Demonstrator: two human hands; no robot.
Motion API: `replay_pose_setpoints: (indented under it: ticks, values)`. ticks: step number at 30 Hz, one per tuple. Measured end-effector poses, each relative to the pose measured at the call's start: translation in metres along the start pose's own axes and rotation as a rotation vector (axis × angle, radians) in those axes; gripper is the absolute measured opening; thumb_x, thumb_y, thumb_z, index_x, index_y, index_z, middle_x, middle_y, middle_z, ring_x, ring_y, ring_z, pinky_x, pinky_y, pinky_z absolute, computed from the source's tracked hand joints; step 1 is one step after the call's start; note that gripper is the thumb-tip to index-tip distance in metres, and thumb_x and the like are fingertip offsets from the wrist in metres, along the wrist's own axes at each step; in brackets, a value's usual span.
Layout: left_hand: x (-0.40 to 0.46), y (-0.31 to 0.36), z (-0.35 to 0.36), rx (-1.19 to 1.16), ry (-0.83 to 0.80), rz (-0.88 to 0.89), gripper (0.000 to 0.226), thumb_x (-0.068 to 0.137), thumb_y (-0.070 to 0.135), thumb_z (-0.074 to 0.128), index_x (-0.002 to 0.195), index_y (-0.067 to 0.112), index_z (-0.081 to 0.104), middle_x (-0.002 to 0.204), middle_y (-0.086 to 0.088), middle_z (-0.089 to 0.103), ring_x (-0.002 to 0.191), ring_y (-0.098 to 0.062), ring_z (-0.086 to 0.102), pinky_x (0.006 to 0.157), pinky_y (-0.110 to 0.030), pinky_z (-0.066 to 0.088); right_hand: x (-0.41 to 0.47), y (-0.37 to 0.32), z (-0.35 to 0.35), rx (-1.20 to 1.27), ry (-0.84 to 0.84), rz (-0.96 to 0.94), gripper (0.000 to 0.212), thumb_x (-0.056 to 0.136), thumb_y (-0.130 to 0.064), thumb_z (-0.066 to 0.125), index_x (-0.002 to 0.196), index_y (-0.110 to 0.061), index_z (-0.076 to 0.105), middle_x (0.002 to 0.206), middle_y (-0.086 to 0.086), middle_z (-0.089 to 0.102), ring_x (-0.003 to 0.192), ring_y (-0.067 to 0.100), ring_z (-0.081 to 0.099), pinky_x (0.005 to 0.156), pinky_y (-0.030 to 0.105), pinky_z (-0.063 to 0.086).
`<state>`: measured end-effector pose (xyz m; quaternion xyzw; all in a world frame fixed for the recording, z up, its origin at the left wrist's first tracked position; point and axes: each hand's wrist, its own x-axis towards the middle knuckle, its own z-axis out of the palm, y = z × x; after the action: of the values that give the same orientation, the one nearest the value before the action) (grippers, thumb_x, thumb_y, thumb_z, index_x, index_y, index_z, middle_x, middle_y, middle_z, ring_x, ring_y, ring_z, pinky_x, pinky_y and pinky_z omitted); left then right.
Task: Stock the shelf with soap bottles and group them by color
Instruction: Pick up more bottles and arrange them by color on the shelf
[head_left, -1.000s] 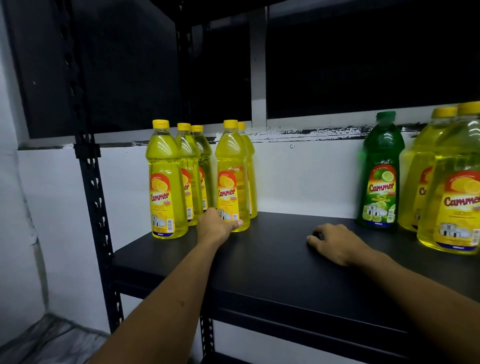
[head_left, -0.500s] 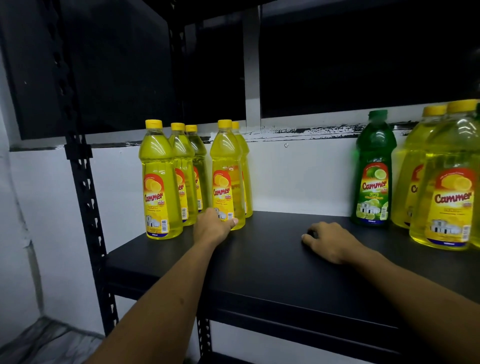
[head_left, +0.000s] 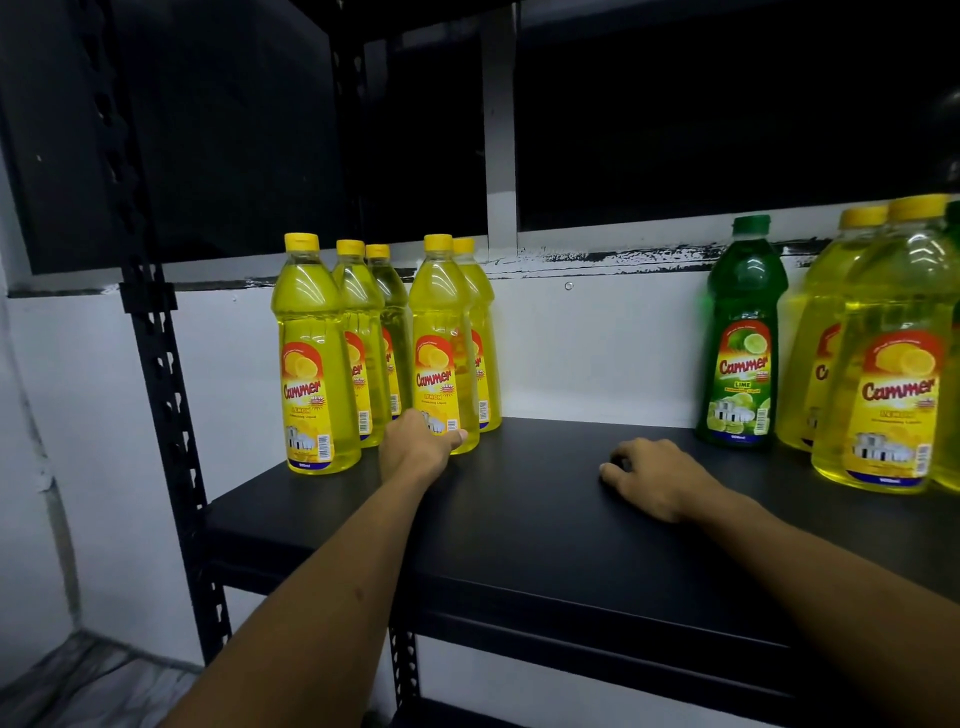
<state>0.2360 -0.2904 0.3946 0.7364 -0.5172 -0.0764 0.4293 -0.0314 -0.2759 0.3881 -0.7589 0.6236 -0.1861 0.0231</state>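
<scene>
Black shelf — seven yellow bottles, perhaps two green.

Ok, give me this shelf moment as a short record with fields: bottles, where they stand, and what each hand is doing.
shelf: black shelf board
left group: five yellow bottles, upright
right group: green bottle beside two yellow bottles at the right; a further green one at the frame edge
left hand: grips base of second-row front yellow bottle
right hand: rests on the shelf, fingers loosely curled, holds nothing

A stockroom or shop back room. Black slotted-steel shelving stands against a bare white wall. It carries identical branded soap bottles.
</scene>
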Motion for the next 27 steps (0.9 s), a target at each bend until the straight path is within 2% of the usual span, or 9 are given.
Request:
replay_pose_setpoints:
  ticks: [10, 16, 19, 21, 25, 27]
  values:
    - [-0.005, 0.002, -0.003, 0.031, 0.001, 0.018, 0.047, 0.082, 0.05, 0.07, 0.108, 0.013, 0.058, 0.11, -0.007, 0.064, 0.102, -0.026, 0.061, 0.073, -0.032, 0.047, 0.001, 0.001, 0.0, 0.005, 0.003, -0.006, 0.039, 0.094, -0.046, 0.044, 0.115, -0.018, 0.061, 0.12, 0.008, 0.061, 0.106, 0.025, 0.058, 0.086, 0.036, 0.048]
    - [-0.01, 0.002, -0.005, 0.058, -0.011, 0.043, 0.045, 0.081, 0.043, 0.074, 0.11, 0.012, 0.059, 0.114, -0.007, 0.065, 0.104, -0.026, 0.061, 0.081, -0.035, 0.05, -0.003, 0.003, 0.0, 0.016, 0.016, -0.018, 0.036, 0.094, -0.044, 0.045, 0.11, -0.018, 0.064, 0.117, 0.007, 0.063, 0.104, 0.025, 0.058, 0.085, 0.036, 0.048]
    - [-0.022, 0.003, -0.012, 0.145, 0.01, 0.032, 0.042, 0.083, 0.031, 0.076, 0.114, 0.01, 0.057, 0.117, -0.009, 0.062, 0.109, -0.029, 0.059, 0.082, -0.035, 0.048, -0.009, 0.003, -0.002, 0.025, 0.016, -0.03, 0.035, 0.094, -0.042, 0.046, 0.11, -0.016, 0.064, 0.117, 0.008, 0.064, 0.106, 0.026, 0.058, 0.088, 0.037, 0.048]
    - [-0.033, 0.004, -0.017, 0.246, 0.03, 0.052, 0.03, 0.087, 0.027, 0.069, 0.109, 0.012, 0.055, 0.117, -0.01, 0.061, 0.107, -0.03, 0.059, 0.08, -0.036, 0.048, -0.015, 0.002, -0.005, 0.038, 0.013, -0.036, 0.034, 0.094, -0.04, 0.047, 0.111, -0.016, 0.065, 0.117, 0.008, 0.064, 0.106, 0.026, 0.058, 0.089, 0.038, 0.049]
    - [-0.058, 0.009, -0.023, 0.487, -0.011, 0.198, 0.018, 0.093, 0.025, 0.053, 0.107, 0.012, 0.054, 0.115, -0.011, 0.06, 0.106, -0.031, 0.058, 0.077, -0.037, 0.046, -0.027, 0.001, -0.009, 0.071, 0.006, -0.046, 0.033, 0.094, -0.038, 0.048, 0.11, -0.015, 0.065, 0.116, 0.009, 0.065, 0.104, 0.026, 0.06, 0.09, 0.039, 0.05]
    - [-0.067, 0.012, -0.023, 0.515, -0.055, 0.272, 0.012, 0.094, 0.024, 0.048, 0.096, 0.013, 0.051, 0.113, -0.012, 0.06, 0.103, -0.031, 0.058, 0.075, -0.037, 0.045, -0.035, 0.001, -0.012, 0.077, 0.008, -0.059, 0.033, 0.093, -0.037, 0.048, 0.108, -0.015, 0.066, 0.114, 0.008, 0.066, 0.101, 0.025, 0.061, 0.089, 0.039, 0.051]
